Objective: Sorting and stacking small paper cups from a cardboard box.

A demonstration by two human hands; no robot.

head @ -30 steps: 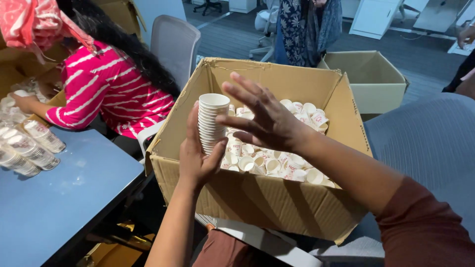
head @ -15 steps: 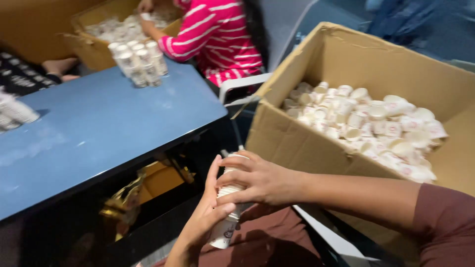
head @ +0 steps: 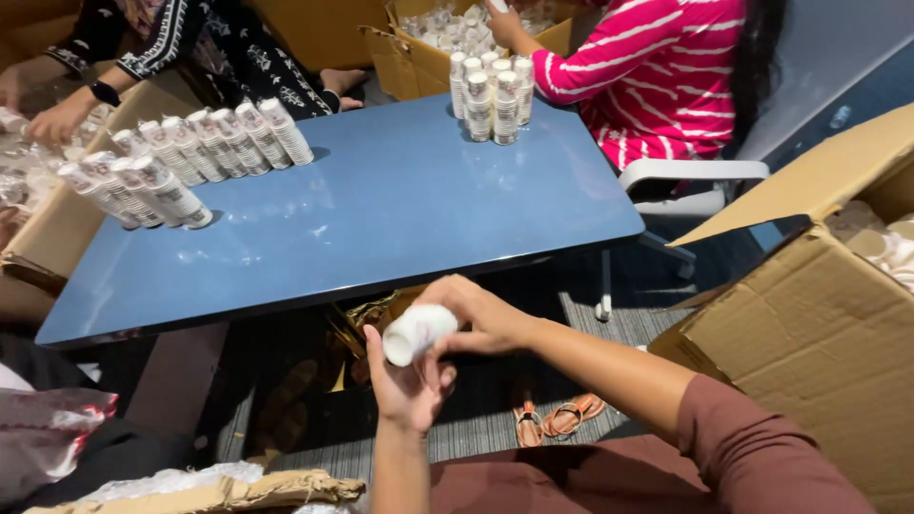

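Note:
Both my hands hold a short stack of white paper cups (head: 415, 331) in front of me, below the near edge of the blue table (head: 381, 209). My left hand (head: 407, 385) cradles the stack from underneath. My right hand (head: 479, 311) grips it from above and the right side. The stack lies on its side with its closed base toward me. At my right stands a large open cardboard box (head: 809, 333), with a few white cups showing at its top right.
Stacks of cups (head: 181, 157) lie in rows on the table's left, and more cup stacks (head: 487, 95) stand upright at its far edge. A person in a pink striped top (head: 647, 76) and another in a dark patterned sleeve (head: 171, 38) work at boxes. Sandals (head: 557, 419) lie on the floor.
My view swung left from the box toward the table. I lifted a cup stack out of the box a second ago and now hold it low with both hands.

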